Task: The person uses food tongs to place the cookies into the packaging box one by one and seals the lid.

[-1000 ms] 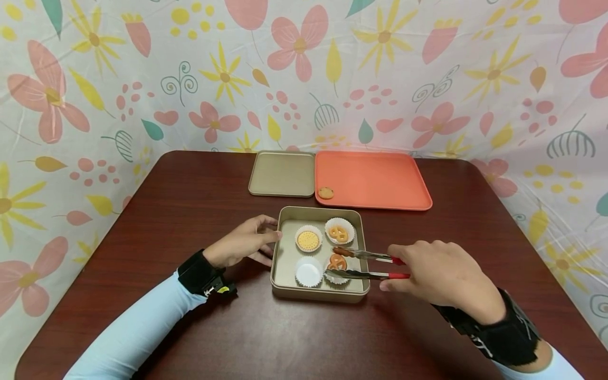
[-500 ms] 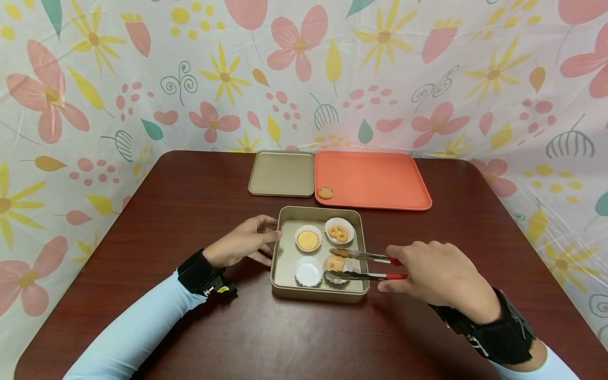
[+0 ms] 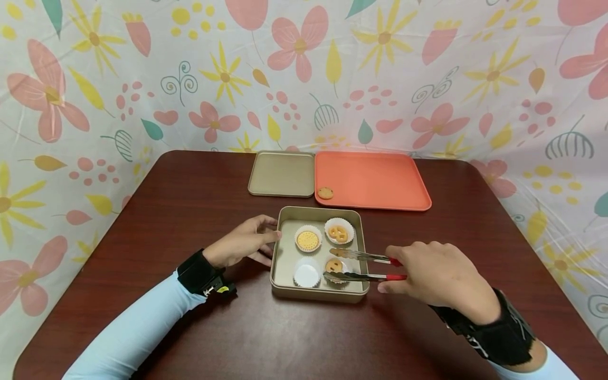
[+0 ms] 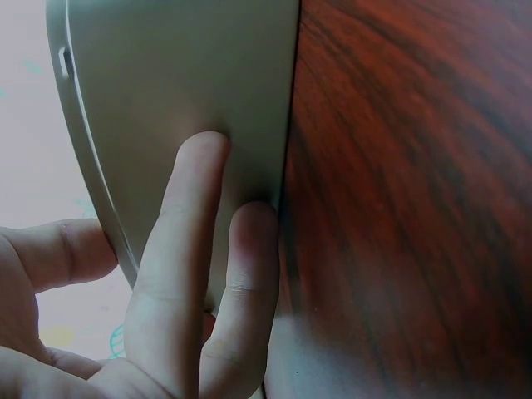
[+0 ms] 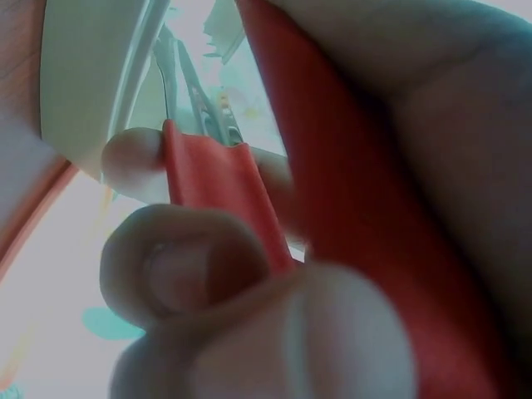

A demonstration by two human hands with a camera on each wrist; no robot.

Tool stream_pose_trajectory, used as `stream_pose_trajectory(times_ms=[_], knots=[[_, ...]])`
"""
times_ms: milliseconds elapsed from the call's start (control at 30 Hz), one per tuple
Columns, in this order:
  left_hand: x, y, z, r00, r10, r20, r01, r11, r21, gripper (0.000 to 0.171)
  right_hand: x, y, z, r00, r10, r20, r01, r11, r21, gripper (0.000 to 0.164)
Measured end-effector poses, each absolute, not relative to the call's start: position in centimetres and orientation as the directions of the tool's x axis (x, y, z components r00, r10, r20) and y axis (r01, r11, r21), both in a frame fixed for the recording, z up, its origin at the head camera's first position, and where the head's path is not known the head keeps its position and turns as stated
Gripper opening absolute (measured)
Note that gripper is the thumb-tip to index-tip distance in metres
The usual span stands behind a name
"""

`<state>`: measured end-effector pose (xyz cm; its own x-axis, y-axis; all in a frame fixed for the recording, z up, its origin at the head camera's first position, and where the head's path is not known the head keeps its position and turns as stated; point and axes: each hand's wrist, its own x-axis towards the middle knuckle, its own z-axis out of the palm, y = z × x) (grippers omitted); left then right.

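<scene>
A square gold tin (image 3: 291, 216) on the table holds several white paper cups. Two of them, in the far row, hold a round yellow biscuit (image 3: 308, 241) and a pretzel-shaped cookie (image 3: 338, 233). The near left paper cup (image 3: 306, 274) is empty. In the near right one lies a cookie with dark spots (image 3: 334, 265), partly covered by the tongs. My right hand (image 3: 439, 272) grips red-handled metal tongs (image 3: 356, 276), their tips spread apart around that cookie. Straight fingers of my left hand (image 3: 247, 240) rest against the tin's outer left wall (image 4: 183, 75), thumb at the rim.
Behind the tin, a flat gold lid (image 3: 282, 174) lies beside a coral tray (image 3: 375, 179). One round cookie (image 3: 325, 193) sits in the tray's near left corner. A floral cloth (image 3: 304, 68) hangs behind the dark wooden table (image 3: 190, 182).
The tongs have shifted slightly left and their tips have spread wider. The cookie between them has changed its look and now lies in the cup. The empty cup has nudged left; the left hand stays.
</scene>
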<state>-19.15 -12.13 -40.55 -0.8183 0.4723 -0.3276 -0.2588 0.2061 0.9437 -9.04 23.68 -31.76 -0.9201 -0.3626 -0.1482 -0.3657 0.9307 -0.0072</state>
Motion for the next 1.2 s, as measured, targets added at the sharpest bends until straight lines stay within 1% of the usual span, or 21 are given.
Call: stream_pose_trajectory(times_ms=[267, 500, 600, 833, 1000, 1200], knots=[[-19.1, -12.1, -40.5, -0.819, 0.466, -0.333, -0.264, 0.210, 0.942, 0.055, -8.9, 23.7, -31.5, -0.923, -0.353, -0.151, -0.356, 0.935, -0.013, 0.059], [-19.0, -12.2, -40.6, -0.822, 0.462, -0.334, -0.265, 0.208, 0.942, 0.056, -8.9, 23.6, -31.4, -0.931, -0.359, -0.074, -0.358, 0.934, -0.021, 0.054], [-19.0, -12.1, -40.5, -0.822, 0.461, -0.334, -0.266, 0.208, 0.941, 0.056, -9.0, 23.4, -31.3, -0.934, -0.356, -0.038, -0.355, 0.934, -0.030, 0.056], [-19.1, -12.1, -40.6, -0.818, 0.471, -0.330, -0.262, 0.205, 0.943, 0.056, -9.5, 23.0, -30.6, -0.950, -0.313, 0.017, -0.314, 0.949, -0.039, 0.068], [-19.1, -12.1, -40.5, -0.821, 0.466, -0.330, -0.260, 0.209, 0.943, 0.056, -10.2, 22.8, -29.9, -0.956, -0.294, 0.028, -0.295, 0.954, -0.056, 0.071], [-19.1, -12.1, -40.6, -0.819, 0.471, -0.328, -0.264, 0.200, 0.944, 0.056, -12.0, 22.7, -29.5, -0.965, -0.259, 0.037, -0.261, 0.962, -0.081, 0.067]])
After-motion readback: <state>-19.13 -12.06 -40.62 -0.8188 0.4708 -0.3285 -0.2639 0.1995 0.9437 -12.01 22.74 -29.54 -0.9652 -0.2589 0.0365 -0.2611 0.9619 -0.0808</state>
